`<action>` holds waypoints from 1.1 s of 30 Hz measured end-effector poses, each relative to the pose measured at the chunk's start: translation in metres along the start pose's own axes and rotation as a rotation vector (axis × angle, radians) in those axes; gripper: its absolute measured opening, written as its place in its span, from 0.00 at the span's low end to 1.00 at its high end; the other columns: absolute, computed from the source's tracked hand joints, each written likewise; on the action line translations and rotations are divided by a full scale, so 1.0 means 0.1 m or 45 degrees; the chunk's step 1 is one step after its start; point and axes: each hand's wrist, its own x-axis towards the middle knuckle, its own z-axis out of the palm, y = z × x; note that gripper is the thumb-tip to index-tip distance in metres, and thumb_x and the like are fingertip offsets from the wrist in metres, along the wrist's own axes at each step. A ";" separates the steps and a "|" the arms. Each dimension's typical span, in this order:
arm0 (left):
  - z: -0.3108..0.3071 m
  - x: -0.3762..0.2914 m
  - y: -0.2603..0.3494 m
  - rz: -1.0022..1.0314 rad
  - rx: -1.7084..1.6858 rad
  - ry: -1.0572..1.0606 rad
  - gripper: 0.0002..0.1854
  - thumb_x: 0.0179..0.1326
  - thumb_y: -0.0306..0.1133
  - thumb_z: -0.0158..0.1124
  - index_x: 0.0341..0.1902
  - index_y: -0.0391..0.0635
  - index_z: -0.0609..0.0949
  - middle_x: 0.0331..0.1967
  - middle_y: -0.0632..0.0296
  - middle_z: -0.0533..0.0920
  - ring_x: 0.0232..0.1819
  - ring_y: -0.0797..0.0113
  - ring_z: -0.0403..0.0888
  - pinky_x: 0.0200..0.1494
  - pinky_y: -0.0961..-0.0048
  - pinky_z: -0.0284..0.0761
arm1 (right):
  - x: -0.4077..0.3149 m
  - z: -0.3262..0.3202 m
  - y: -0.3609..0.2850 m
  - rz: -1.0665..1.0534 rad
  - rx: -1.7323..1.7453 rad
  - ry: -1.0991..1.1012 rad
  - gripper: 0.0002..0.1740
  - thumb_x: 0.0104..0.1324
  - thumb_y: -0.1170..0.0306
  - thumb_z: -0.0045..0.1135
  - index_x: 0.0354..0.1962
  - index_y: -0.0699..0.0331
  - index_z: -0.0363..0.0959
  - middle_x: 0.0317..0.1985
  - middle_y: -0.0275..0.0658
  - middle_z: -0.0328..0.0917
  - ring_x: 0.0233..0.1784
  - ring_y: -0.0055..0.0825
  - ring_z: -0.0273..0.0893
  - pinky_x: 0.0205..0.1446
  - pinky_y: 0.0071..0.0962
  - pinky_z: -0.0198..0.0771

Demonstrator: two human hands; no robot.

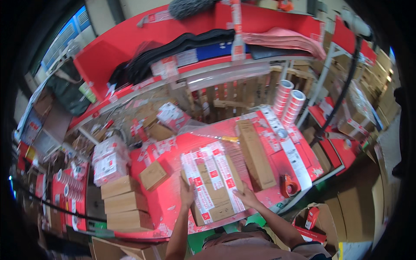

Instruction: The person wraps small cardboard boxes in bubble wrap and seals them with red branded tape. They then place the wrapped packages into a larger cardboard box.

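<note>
A cardboard box (213,191) with strips of printed red-and-white tape across it lies at the front edge of the red worktable (162,211). My left hand (187,192) grips its left side, and my right hand (247,197) holds its right side. To the right lies a long narrow cardboard box (256,156). Beyond that, an orange tape dispenser (288,186) sits near the table's right edge, beside a long strip of printed labels (294,162). A small cardboard box (153,175) rests left of the taped one.
Several stacked cartons (126,206) and wrapped parcels (110,161) line the table's left side. Tape roll stacks (293,107) stand at the back right. A shelf (195,66) with folded bags spans the back. An open carton (320,221) stands below on the right.
</note>
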 end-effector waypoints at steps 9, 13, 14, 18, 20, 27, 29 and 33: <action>-0.63 0.14 -0.51 -0.316 0.026 0.235 0.30 0.69 0.42 0.64 0.69 0.38 0.70 0.62 0.51 0.76 0.64 0.59 0.73 0.67 0.62 0.70 | 0.01 -0.75 0.24 -0.410 -0.377 0.108 0.48 0.63 0.52 0.67 0.72 0.64 0.53 0.68 0.60 0.64 0.72 0.52 0.66 0.71 0.43 0.65; -1.50 0.75 -0.58 0.112 1.071 0.155 0.42 0.57 0.53 0.72 0.70 0.44 0.69 0.65 0.48 0.72 0.62 0.51 0.74 0.64 0.53 0.72 | 0.30 -0.98 0.22 -0.109 -1.180 0.572 0.62 0.51 0.46 0.74 0.76 0.59 0.49 0.76 0.60 0.50 0.74 0.63 0.57 0.73 0.59 0.58; -1.67 0.89 -0.60 0.171 1.271 0.067 0.47 0.52 0.56 0.74 0.71 0.46 0.68 0.67 0.47 0.70 0.62 0.48 0.73 0.63 0.51 0.72 | 0.37 -0.96 0.24 -0.011 -1.149 0.502 0.64 0.49 0.44 0.74 0.76 0.58 0.48 0.77 0.60 0.48 0.74 0.65 0.56 0.72 0.63 0.57; -2.20 1.44 -0.70 0.002 1.767 -0.318 0.76 0.24 0.69 0.82 0.81 0.56 0.54 0.78 0.46 0.58 0.77 0.38 0.56 0.74 0.43 0.59 | 0.52 -0.87 0.37 0.208 -1.136 0.411 0.70 0.44 0.42 0.75 0.78 0.54 0.44 0.78 0.60 0.44 0.75 0.68 0.53 0.72 0.66 0.56; -2.34 1.67 -0.77 -0.013 1.969 -0.460 0.80 0.20 0.75 0.78 0.81 0.57 0.52 0.74 0.49 0.63 0.73 0.37 0.61 0.68 0.33 0.63 | 0.55 -0.91 0.41 0.206 -1.114 0.422 0.70 0.44 0.43 0.75 0.78 0.52 0.43 0.78 0.61 0.45 0.75 0.68 0.54 0.72 0.63 0.58; -2.47 1.81 -0.97 -0.201 1.584 -0.629 0.78 0.24 0.66 0.83 0.81 0.52 0.51 0.71 0.45 0.66 0.72 0.41 0.64 0.71 0.43 0.64 | 0.56 -1.23 -0.12 0.098 0.182 0.329 0.56 0.47 0.61 0.76 0.73 0.60 0.59 0.75 0.61 0.53 0.73 0.55 0.63 0.69 0.48 0.67; -2.48 1.67 -0.86 -0.192 1.517 -0.499 0.75 0.29 0.57 0.84 0.81 0.48 0.51 0.70 0.45 0.66 0.71 0.43 0.65 0.71 0.48 0.65 | 0.44 -1.24 -0.51 0.160 0.381 0.340 0.52 0.47 0.65 0.77 0.70 0.62 0.64 0.74 0.60 0.56 0.74 0.50 0.62 0.70 0.45 0.66; -2.42 1.16 -0.37 -0.047 0.442 -0.188 0.64 0.43 0.40 0.82 0.80 0.41 0.50 0.73 0.47 0.64 0.73 0.49 0.64 0.74 0.56 0.63 | -0.07 -1.03 -1.26 -0.141 -0.206 0.438 0.53 0.47 0.61 0.79 0.69 0.64 0.64 0.72 0.59 0.58 0.75 0.46 0.60 0.75 0.44 0.60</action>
